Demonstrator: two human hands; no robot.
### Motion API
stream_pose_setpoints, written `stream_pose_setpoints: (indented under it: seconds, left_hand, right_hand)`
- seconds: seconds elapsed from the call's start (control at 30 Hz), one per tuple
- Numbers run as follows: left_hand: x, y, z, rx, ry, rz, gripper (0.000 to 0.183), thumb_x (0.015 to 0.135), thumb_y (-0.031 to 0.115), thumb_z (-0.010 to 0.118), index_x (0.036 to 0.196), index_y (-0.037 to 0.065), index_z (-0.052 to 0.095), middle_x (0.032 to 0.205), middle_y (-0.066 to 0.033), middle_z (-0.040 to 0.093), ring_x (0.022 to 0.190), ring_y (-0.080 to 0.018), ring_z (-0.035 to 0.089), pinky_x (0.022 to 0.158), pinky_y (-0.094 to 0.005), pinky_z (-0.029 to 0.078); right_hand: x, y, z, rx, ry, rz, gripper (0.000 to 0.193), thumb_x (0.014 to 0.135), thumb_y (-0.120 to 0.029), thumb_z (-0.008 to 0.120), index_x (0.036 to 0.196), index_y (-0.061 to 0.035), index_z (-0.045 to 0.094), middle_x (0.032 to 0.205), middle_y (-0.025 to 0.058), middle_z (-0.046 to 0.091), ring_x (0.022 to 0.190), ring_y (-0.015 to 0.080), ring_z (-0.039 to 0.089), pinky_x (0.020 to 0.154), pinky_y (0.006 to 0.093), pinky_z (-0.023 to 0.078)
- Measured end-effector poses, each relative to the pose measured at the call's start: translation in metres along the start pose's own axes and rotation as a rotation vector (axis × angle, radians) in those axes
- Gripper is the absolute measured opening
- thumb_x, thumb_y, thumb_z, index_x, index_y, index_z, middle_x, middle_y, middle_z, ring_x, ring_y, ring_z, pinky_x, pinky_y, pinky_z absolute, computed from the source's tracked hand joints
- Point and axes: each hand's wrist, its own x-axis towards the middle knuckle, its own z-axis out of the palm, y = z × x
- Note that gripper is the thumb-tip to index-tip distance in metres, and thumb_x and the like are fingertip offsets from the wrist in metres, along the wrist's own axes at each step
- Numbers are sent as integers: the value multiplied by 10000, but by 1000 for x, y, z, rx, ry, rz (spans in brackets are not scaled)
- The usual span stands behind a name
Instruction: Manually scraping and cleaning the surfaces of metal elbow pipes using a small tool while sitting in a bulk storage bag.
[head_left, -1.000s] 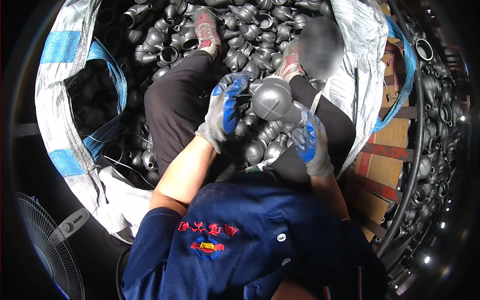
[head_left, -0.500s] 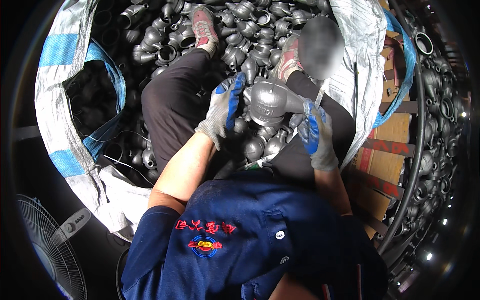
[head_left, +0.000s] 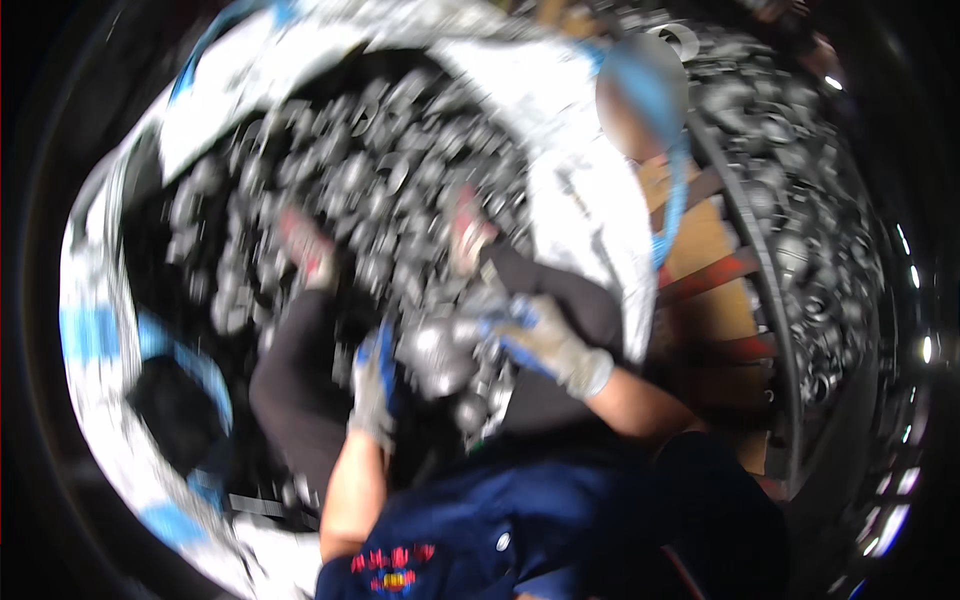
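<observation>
A large grey metal casting [head_left: 437, 357], round-bodied with a narrower neck, is held over my lap between my knees. My right hand [head_left: 550, 345], in a grey glove with blue-coated fingers, grips the neck at its right end. On the other side, my left hand [head_left: 372, 390], gloved the same way, has its fingers stretched out beside the body of the casting, holding nothing. Motion blur hides whether its fingertips touch the metal.
Many similar castings [head_left: 370, 150] fill a white woven bulk bag [head_left: 590, 200] with blue straps, around my legs and shoes. To the right are brown cardboard [head_left: 700, 245], a dark curved rail [head_left: 765, 270] and another heap of castings [head_left: 800, 200].
My view has swung, so the scene lies lower and further left, and blurred. My right hand still holds the casting by its neck; my left stays beside it with fingers extended.
</observation>
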Motion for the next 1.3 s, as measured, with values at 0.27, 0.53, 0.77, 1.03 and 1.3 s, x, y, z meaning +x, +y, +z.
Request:
stream_pose_setpoints:
  seconds: [0.27, 0.53, 0.77, 1.03, 1.3]
  left_hand:
    - [22, 81, -81, -696, 297, -48, 330, 931, 107, 486, 1228, -36, 473, 955, -119, 612, 806, -161, 589, 668, -255, 490]
    - [66, -139, -168, 161, 526, 70, 445, 835, 221, 630, 1198, -19, 542, 1186, -156, 585, 992, -249, 601, 858, -363, 478]
    - [108, -143, -128, 219, 437, 154, 433, 821, 212, 646, 1181, -11, 556, 1155, -151, 599, 974, -237, 605, 845, -354, 481]
    - [135, -119, -60, 207, 369, 212, 420, 805, 201, 665, 1161, -2, 571, 1119, -144, 614, 954, -223, 609, 829, -344, 483]
    - [90, -95, -26, 265, 301, 93, 408, 789, 190, 684, 1141, 7, 587, 1083, -138, 630, 933, -209, 613, 814, -334, 486]
  right_hand:
    - [11, -97, -93, 102, 151, 160, 202, 886, -210, 602, 991, -52, 671, 631, -7, 594, 442, 32, 454, 367, 180, 321]
    - [45, -211, -262, 135, 764, -268, 286, 903, -274, 548, 1060, -40, 594, 838, 69, 662, 476, 35, 443, 395, 144, 341]
    - [77, -265, -383, 425, 972, -533, 192, 873, -274, 581, 976, -113, 561, 764, 63, 600, 478, 85, 431, 368, 175, 329]
    - [58, -129, -164, 72, 429, 17, 424, 853, -302, 617, 1181, -40, 555, 1022, 46, 631, 565, 16, 480, 419, 152, 358]
    - [8, 15, -60, 746, -65, 179, 348, 967, -240, 462, 1217, -11, 542, 974, 10, 641, 642, 14, 513, 521, 151, 402]
